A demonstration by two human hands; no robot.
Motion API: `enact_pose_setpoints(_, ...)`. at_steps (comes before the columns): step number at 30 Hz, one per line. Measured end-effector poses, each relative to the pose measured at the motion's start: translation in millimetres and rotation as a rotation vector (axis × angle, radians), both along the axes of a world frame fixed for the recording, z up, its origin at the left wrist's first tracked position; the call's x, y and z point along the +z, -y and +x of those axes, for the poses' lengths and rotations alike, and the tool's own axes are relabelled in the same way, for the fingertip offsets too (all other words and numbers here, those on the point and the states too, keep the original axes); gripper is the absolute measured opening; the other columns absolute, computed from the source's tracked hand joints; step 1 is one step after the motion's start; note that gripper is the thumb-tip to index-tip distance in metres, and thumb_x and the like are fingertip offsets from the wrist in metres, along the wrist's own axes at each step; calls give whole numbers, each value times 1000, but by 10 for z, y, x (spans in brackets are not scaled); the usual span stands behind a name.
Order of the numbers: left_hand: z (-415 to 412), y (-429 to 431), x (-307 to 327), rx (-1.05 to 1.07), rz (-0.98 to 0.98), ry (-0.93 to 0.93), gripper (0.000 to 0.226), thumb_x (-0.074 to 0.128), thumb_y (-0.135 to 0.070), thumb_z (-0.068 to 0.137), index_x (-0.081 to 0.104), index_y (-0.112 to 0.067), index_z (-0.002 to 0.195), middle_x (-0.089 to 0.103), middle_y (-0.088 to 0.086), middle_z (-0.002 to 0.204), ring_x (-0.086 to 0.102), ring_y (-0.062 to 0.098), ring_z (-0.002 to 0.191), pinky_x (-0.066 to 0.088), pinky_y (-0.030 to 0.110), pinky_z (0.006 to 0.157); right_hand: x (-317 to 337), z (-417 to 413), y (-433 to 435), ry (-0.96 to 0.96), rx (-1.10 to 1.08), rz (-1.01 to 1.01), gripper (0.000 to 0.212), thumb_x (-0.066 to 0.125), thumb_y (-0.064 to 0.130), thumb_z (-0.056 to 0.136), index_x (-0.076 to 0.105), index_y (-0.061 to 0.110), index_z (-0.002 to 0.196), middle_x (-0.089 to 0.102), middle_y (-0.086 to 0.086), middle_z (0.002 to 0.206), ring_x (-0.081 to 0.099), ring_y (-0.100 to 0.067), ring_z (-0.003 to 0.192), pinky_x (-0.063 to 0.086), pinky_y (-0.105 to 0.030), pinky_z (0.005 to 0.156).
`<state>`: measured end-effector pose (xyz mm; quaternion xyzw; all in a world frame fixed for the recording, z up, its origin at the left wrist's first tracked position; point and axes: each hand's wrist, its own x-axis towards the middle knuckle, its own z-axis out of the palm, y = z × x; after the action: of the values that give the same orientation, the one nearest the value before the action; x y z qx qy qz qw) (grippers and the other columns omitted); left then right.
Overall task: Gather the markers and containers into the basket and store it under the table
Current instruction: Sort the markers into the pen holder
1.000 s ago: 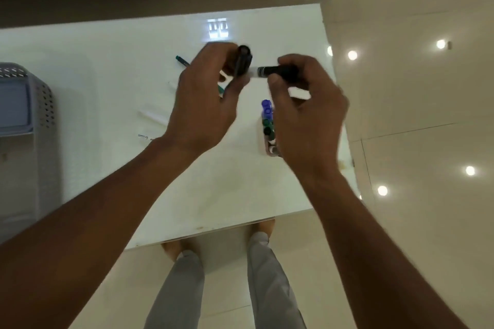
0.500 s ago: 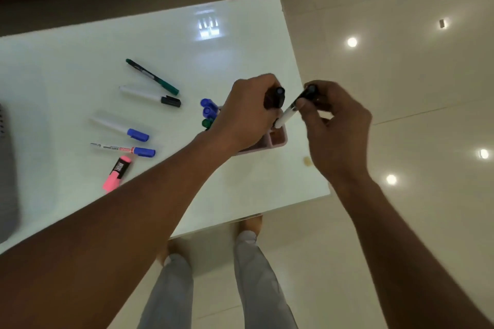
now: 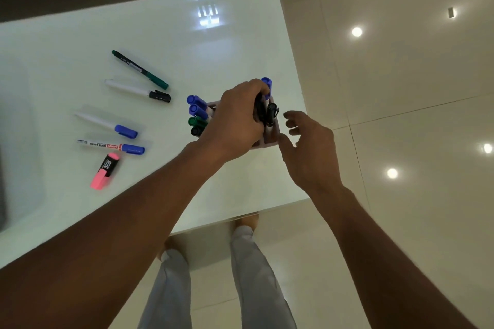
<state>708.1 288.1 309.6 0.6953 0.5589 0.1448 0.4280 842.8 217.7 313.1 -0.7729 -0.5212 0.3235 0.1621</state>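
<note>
Pink container sits near the right edge of the tabletop, mostly hidden under the left grip. On my feed I see caps poking out of its left side: two blue markers, a green marker and a black marker. Another blue cap shows at the far side, above the knuckles. A black-capped marker w/ a pale barrel stands in the container's right part.

Left grip is clenched round a dark marker right beside that one, over the container; I can't tell if its lower end is inside. Right grip is released, fingers loosely spread, holding nothing, just beside the container's right wall; can't tell if the thumb touches it.

Loose on the tabletop, well apart to the left and each lying flat:
- green-and-black pen
- white marker w/ black cap just below it
- white marker w/ blue cap
- whiteboard marker w/ blue cap
- pink highlighter, nearest me

Dark grey sliver at the left frame edge is too cut off to ID.

Beyond the tabletop's right edge is the cream tiled floor w/ bright light spots. Below the near edge I see the person's legs in light grey trousers, bare feet at the table edge
</note>
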Motion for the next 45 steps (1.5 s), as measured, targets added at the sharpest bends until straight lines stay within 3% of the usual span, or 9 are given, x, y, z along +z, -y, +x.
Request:
enact_pose_setpoints(6, -228, -26, 44, 109, -2, 76, 50, 68, -4, 79, 52, -21, 123, 59, -7, 117, 61, 9, 97, 54, 23, 83, 145, -143, -41, 10, -110, 297, 28, 56, 6, 89, 64, 11, 116, 70, 0, 109, 66, -15, 95, 58, -41, 81)
enact_pose_setpoints(12, -709, -193, 194, 302, 321, 125, 21, 60, -5, 84, 66, -9, 104, 68, 1, 101, 63, 9, 88, 53, 17, 80, 556, -806, -603, -140, 26, 558, 24, 54, -3, 85, 68, 7, 102, 71, 1, 97, 66, -9, 88, 55, -23, 76)
enact_pose_setpoints(18, -1535, -378, -179, 633, 254, -62, 20, 55, -3, 82, 66, -6, 99, 67, 2, 95, 59, 10, 83, 37, -1, 72, 271, -1728, -1502, -17, 481, 156, 25, 56, 4, 85, 65, 11, 107, 66, -2, 100, 62, -13, 81, 50, -20, 72)
enact_pose_setpoints(21, -1792, -352, -531, 427, 149, -186, 32, 56, 0, 83, 63, -5, 114, 65, 10, 113, 63, 24, 99, 38, 14, 87, -223, -1996, -1794, 144, 652, -92, 19, 61, 9, 86, 61, 9, 105, 59, -3, 102, 58, -15, 85, 46, -22, 71)
enact_pose_setpoints(24, -1848, -348, -764, 235, 126, -238, 38, 56, 1, 85, 59, -7, 122, 58, 14, 121, 60, 30, 103, 43, 30, 89, -544, -2044, -1863, 316, 748, -234, 19, 58, 12, 88, 46, 10, 73, 48, 0, 76, 51, -15, 66, 37, -21, 54)
enact_pose_setpoints(29, -1888, -415, -885, 75, 84, -372, 39, 54, -1, 84, 55, -10, 122, 49, 11, 125, 53, 31, 104, 51, 45, 84, -689, -2061, -1792, 316, 696, -219, 36, 62, 17, 86, 32, 17, 65, 39, 1, 68, 39, -12, 57, 27, -24, 45)
enact_pose_setpoints(36, -2025, -466, -928, -15, 145, -484, 21, 60, -5, 85, 59, -10, 104, 50, 9, 107, 53, 29, 88, 46, 41, 63, -645, -2205, -1693, 339, 628, -238, 31, 54, 5, 85, 33, 15, 64, 38, 0, 69, 40, -12, 55, 29, -23, 45)
enact_pose_setpoints(42, -2118, -293, -723, 145, 286, -326, 11, 52, -10, 94, 59, -10, 103, 55, 7, 110, 56, 29, 91, 49, 44, 71, -344, -2220, -1648, 152, 495, -121, 15, 63, 13, 82, 49, 10, 79, 54, -4, 86, 51, -17, 68, 33, -21, 49)
enact_pose_setpoints(45, -1982, -271, -401, 294, 389, -117, 14, 50, -11, 96, 59, -8, 105, 64, 5, 102, 61, 22, 85, 45, 26, 76, 16, -2021, -1627, 72, 349, 128, 11, 63, 19, 82, 66, 12, 91, 64, 0, 89, 59, -16, 73, 47, -25, 60)
